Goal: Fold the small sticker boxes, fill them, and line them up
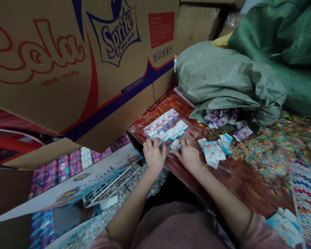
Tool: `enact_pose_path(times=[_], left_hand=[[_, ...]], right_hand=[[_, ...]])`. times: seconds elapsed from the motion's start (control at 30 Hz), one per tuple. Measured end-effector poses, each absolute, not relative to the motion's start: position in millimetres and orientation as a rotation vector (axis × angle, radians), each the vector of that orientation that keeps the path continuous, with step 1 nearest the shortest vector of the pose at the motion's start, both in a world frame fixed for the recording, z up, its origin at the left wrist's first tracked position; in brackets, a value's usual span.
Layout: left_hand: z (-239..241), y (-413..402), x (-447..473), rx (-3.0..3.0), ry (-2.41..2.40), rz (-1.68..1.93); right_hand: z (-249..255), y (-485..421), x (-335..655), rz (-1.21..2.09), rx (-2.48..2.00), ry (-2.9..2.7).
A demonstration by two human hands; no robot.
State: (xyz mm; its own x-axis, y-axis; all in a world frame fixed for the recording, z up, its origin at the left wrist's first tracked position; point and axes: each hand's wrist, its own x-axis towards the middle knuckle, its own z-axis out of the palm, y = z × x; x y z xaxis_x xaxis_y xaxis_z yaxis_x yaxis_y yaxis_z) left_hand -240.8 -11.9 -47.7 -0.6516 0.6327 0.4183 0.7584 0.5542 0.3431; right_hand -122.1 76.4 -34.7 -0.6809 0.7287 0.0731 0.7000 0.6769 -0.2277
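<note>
Small white-and-blue boxes with a hand picture (172, 134) stand in a row at the table's front edge. Behind them is a row of white-and-purple boxes (161, 122). My left hand (154, 156) has its fingers curled at the near left end of the blue row, on a small box mostly hidden by them. My right hand (189, 157) is closed, thumb and forefinger about a small blue-and-white box (175, 144). Right of it lies a loose pile of flat blue-and-white boxes (213, 150).
A large printed carton (114, 86) rises at the left. Below it, an open carton holds several rows of purple packs (64, 167). A grey-green sack (230, 79) spills purple boxes (221, 119). Colourful wrapped pieces (266, 152) and sticker sheets (304, 193) cover the right side.
</note>
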Motion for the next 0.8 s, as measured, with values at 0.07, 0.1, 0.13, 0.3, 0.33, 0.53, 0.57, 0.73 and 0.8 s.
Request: enact_pose_path(times=[0.07, 0.1, 0.13, 0.3, 0.33, 0.53, 0.57, 0.73, 0.8], left_hand=[[-48.6, -11.0, -240.5, -1.156, -2.542, -0.744], [-49.0, -10.6, -240.7, -1.154, -2.543, -0.743], [-49.5, -10.3, -241.1, -1.15, -2.545, -0.742], [-52.7, -9.3, -242.9, -1.147, -2.557, -0.769], [-53.4, -9.0, -243.0, -1.147, -2.556, -0.781], [-54.7, -8.3, -243.4, -1.126, -2.548, -0.808], [-54.6, -8.7, -243.7, -1.127, -2.546, -0.809], [-55.1, -11.7, -245.0, -1.138, -2.557, -0.842], [-55.7, -12.0, -244.7, -1.133, -2.561, -0.86]], right_hand=[[-37.2, 73.6, -126.5, 0.252, -1.196, -2.747], [-37.7, 72.9, -127.4, 0.26, -1.208, -2.747], [-37.8, 72.5, -127.4, 0.274, -1.222, -2.742], [-35.3, 73.8, -125.3, 0.298, -1.323, -2.687], [-35.2, 74.3, -126.5, 0.285, -1.336, -2.683], [-37.4, 77.0, -137.7, 0.211, -1.345, -2.668], [-37.2, 77.0, -137.4, 0.214, -1.347, -2.661], [-32.2, 75.0, -126.9, 0.403, -1.291, -2.544], [-31.3, 74.5, -125.1, 0.532, -1.17, -2.497]])
